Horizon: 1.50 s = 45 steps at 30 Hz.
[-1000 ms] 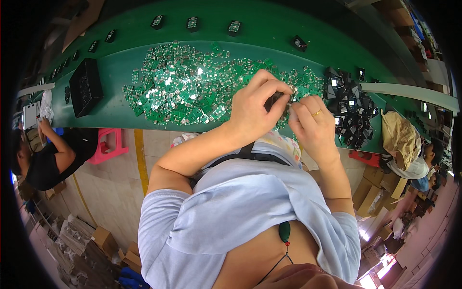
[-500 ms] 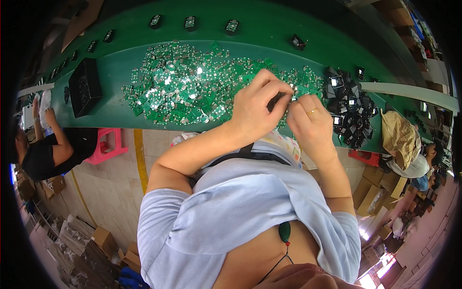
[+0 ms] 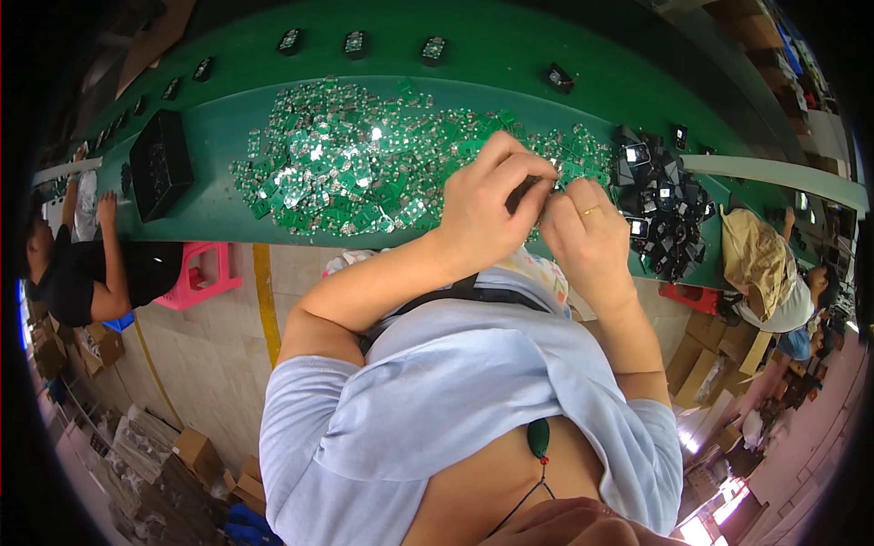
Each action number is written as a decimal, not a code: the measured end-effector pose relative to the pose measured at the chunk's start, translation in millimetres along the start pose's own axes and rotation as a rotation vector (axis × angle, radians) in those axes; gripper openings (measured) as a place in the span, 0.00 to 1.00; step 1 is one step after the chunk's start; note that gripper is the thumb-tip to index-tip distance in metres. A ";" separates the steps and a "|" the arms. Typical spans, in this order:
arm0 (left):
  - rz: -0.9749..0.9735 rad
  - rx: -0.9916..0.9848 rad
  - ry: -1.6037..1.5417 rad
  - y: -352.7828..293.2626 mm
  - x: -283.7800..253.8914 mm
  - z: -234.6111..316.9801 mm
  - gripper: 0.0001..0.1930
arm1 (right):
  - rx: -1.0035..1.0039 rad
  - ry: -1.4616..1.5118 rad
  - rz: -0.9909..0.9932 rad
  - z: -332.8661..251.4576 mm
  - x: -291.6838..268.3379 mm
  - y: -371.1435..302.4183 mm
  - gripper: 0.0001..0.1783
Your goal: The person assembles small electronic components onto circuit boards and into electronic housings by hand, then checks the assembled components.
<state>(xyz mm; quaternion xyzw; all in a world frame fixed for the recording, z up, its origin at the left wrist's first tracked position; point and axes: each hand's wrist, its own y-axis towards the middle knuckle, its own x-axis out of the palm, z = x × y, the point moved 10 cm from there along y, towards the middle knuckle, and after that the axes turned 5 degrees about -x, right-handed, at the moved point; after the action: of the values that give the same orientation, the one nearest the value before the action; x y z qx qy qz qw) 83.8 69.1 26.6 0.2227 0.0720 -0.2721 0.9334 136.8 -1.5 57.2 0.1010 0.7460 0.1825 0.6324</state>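
Note:
My left hand [image 3: 487, 200] is closed, its thumb and fingers curled together over the near right part of a pile of green circuit boards [image 3: 337, 164]. Meeting it at the fingertips is my right hand [image 3: 587, 232], also closed, with a ring on one finger. A dark patch shows inside the curl of my left hand; what the fingers pinch is hidden. Right of my hands lies a heap of small black plastic cases [image 3: 669, 205], some with pale square windows.
Beyond the bench, a green belt [image 3: 492, 55] carries spaced black cases with boards [image 3: 354, 43]. A black box [image 3: 162, 168] stands at left. Co-workers sit on both sides, one near a pink stool [image 3: 202, 273]. A pale bar [image 3: 783, 175] crosses at right.
Cases on the belt have shifted slightly left. My hands have barely moved, still together. The left co-worker's arms and body have shifted, and the right co-worker's arm has come into view.

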 end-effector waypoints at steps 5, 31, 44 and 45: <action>-0.031 -0.247 -0.163 0.7 -1.9 -29.9 0.06 | 0.108 0.335 0.068 20.7 5.7 -8.0 0.10; -0.037 -0.161 -0.018 1.7 -1.7 -16.0 0.05 | 0.073 0.207 0.091 17.1 1.8 -4.5 0.11; -0.007 -0.191 -0.111 -2.1 -2.2 -30.9 0.05 | -0.028 0.178 0.053 12.5 14.2 -6.4 0.12; -0.011 -0.220 -0.138 -2.4 -1.9 -34.2 0.06 | 0.034 0.262 0.087 19.8 12.6 -9.8 0.12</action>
<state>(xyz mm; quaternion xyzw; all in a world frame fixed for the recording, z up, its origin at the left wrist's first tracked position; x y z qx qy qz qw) 80.4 83.8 -4.4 0.0994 0.0382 -0.2825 0.9533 154.7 -2.8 39.3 0.1195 0.8202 0.2087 0.5191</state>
